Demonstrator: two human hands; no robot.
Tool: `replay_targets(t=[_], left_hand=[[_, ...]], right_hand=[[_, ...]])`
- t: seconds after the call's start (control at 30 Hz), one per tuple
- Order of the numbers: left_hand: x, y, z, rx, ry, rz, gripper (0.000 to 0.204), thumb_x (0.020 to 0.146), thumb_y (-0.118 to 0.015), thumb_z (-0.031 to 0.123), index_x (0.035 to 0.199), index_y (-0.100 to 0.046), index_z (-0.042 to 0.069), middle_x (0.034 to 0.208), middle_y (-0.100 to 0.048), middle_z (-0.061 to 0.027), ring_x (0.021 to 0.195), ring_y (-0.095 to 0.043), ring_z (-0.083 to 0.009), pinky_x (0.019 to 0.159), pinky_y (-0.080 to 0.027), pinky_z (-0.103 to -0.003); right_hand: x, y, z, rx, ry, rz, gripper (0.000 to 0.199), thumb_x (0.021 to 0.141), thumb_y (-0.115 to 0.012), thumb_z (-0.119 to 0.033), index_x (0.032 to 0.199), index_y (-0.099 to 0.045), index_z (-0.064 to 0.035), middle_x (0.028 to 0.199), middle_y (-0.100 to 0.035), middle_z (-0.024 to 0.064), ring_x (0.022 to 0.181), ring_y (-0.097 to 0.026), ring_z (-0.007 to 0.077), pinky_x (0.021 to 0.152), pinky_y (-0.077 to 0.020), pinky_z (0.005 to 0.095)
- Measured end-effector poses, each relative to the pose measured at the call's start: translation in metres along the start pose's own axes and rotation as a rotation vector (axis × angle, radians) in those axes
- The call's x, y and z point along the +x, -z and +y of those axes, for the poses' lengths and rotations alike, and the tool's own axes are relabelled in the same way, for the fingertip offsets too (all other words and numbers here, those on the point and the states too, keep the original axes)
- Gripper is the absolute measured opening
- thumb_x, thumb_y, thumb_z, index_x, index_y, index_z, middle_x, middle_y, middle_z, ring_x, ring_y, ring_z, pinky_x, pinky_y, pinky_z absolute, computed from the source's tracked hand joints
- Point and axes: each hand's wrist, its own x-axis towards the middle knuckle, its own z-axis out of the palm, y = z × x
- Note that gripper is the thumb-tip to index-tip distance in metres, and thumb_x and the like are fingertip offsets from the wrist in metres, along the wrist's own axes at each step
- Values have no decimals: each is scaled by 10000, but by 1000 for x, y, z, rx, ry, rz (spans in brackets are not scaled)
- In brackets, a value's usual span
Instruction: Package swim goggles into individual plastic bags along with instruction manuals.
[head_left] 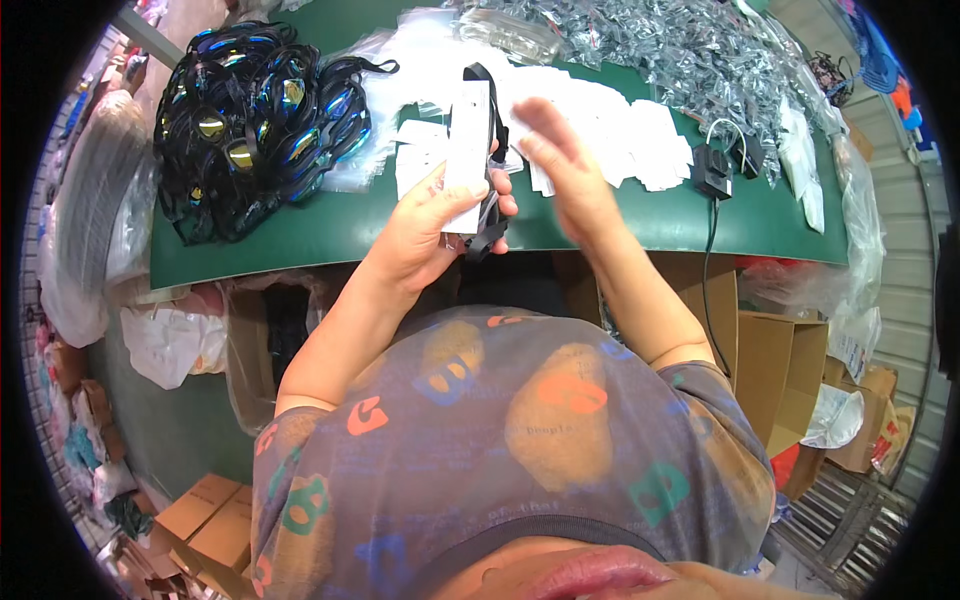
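Note:
My left hand point(412, 228) is closed around a folded white paper slip point(466, 140) and a pair of black swim goggles. The goggles' strap point(478, 72) loops out above and below the paper; their lenses are mostly hidden behind it. To the right, my right hand point(570, 170) is raised, slightly blurred, its fingers stretched out and holding nothing. It hovers beside the loose white slips point(655, 135) spread over the green table point(300, 240). A large tangled pile of black goggles point(240, 120) with mirrored lenses lies at the left.
Clear plastic bags point(352, 170) lie beside the goggle pile. A heap of small clear plastic pieces point(680, 55) covers the far right. Near the right side sits a black plug-like device point(712, 172) with a cable hanging over the edge. Cardboard boxes point(775, 375) stand below.

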Motion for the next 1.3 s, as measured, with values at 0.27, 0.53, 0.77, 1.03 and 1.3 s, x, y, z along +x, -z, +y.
replay_targets(t=[0.27, 0.53, 0.77, 1.03, 1.3], left_hand=[[3, 10, 28, 121, -260, 179, 420, 969, -673, 95, 1349, -501, 44, 1053, -637, -84, 970, -668, -180, 689, -619, -331], [3, -7, 0, 158, -166, 198, 431, 933, -724, 100, 1316, -529, 75, 1068, -629, -39, 929, -660, -156, 668, -612, -331], [1, -10, -7, 178, -59, 142, 335, 923, -738, 116, 1196, -548, 82, 1036, -620, -37, 935, -654, -147, 671, -613, -336], [-1, -14, -5, 167, 7, 74, 335, 1003, -622, 310, 1212, -538, 63, 1033, -620, -66, 941, -656, -174, 674, -612, -380], [0, -9, -14, 244, -55, 117, 530, 1076, -410, 527, 1244, -545, 43, 1002, -631, -98, 874, -658, -174, 637, -602, -343]], right_hand=[[-14, 1, -24, 343, -476, -294, 497, 873, -762, -250, 1259, -563, -9, 828, -588, 10, 755, -604, 189, 715, -549, 422], [34, -27, -100, -8, 24, -407, 227, 886, -784, -161, 994, -592, -105, 808, -523, -46, 667, -475, 43, 583, -356, 198], [82, -33, -75, -615, 488, -103, 209, 941, -775, -260, 950, -696, -67, 761, -600, -93, 720, -511, -3, 641, -410, 177], [94, -40, -60, -596, 497, -58, 307, 949, -760, -343, 889, -672, -55, 708, -543, -91, 684, -435, 8, 585, -346, 204], [92, -45, -47, -689, 535, 1, 355, 936, -770, -357, 829, -649, -41, 684, -515, -72, 655, -417, 31, 568, -350, 228]])
